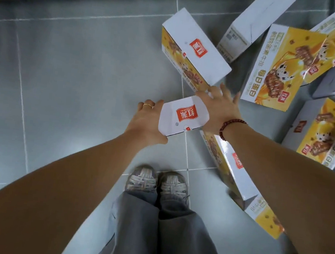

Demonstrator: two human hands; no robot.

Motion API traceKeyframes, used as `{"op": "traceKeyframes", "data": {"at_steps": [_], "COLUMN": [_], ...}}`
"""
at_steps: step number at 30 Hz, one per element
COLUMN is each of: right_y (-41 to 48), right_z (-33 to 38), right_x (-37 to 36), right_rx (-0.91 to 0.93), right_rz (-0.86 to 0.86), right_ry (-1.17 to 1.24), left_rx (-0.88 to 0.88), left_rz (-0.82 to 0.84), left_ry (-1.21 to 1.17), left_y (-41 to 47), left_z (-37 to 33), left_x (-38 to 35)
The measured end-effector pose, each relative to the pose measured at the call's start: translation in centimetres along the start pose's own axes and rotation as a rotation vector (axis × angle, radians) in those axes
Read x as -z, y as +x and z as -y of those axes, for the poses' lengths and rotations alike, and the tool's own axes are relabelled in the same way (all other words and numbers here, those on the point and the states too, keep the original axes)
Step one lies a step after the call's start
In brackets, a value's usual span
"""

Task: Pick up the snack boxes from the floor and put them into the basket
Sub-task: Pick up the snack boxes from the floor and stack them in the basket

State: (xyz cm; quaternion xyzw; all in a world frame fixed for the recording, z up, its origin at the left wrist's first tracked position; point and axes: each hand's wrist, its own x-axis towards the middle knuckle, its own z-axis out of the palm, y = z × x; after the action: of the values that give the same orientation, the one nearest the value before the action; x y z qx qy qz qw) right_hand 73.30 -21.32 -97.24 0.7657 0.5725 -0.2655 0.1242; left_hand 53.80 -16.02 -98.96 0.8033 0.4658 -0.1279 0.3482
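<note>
Snack box (182,116): lifted clear of the floor (74,74), squeezed endwise so it cannot slip.
Left hand (146,122): curled round its left end.
Right hand (218,109): fingers splayed, pressing its right end.
Loose boxes (273,72): along the floor's right edge.
Basket: unseen.

A white box (181,117) with a red logo on its upturned face is held between the hands, the left hand (146,120) gripping one end and the right hand (218,111) pressed flat on the other. Just beyond the right hand lies a second box (194,48), white on top with yellow printed sides, and a third box (231,165) lies beneath the right forearm. Right of that hand, more boxes (279,68), yellow and white, lie jumbled on the floor, some tilted against each other.
</note>
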Motion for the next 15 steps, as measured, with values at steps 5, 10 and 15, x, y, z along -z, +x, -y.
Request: {"op": "traceKeyframes", "data": {"at_steps": [5,10,15], "right_y": [-2.3,-6.8,-13.1], "right_z": [1.5,4.8,8.7], "right_x": [8.5,20.8,35.3], "right_rx": [0.12,0.166,0.233], "right_rz": [-0.049,-0.083,-0.109], "right_ry": [0.054,0.109,0.247], "left_rx": [-0.084,-0.131,-0.171], "left_rz": [-0.064,-0.058,-0.121], "left_ry": [-0.085,-0.11,-0.093], "left_y": [-3.5,-9.0,-17.3], "left_z": [-1.2,-3.4,-8.0], "left_x": [9.8,22.7,37.3]}}
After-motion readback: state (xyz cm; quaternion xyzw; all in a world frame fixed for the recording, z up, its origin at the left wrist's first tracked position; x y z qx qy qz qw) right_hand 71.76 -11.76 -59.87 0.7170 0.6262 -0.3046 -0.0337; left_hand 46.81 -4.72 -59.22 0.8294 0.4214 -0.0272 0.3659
